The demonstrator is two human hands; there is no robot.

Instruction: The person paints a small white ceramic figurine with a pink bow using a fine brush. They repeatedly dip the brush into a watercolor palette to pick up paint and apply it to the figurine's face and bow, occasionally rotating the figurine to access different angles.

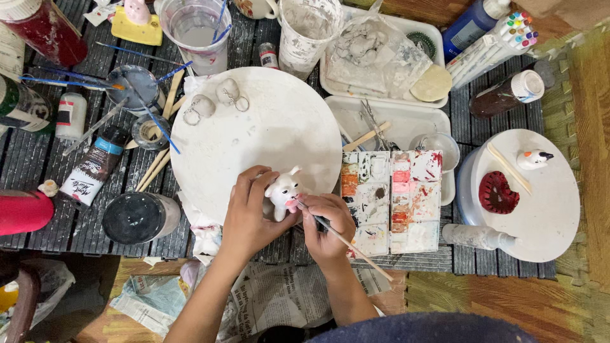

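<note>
My left hand point(249, 213) grips a small white clay animal figurine point(283, 190) with pointed ears, held over the near edge of a round white board point(254, 136). My right hand point(327, 225) holds a thin wooden-handled paintbrush point(356, 249), its tip touching a pink spot on the figurine's face. Two small grey clay pieces with metal rings point(213, 101) lie at the board's far left.
A paint-stained palette point(391, 200) sits right of my hands. A second round board point(540, 197) at the right carries a red heart shape and a small figurine. Water cups point(194, 32), paint bottles, brushes, jars, white trays and a marker pack crowd the slatted table; newspaper lies below.
</note>
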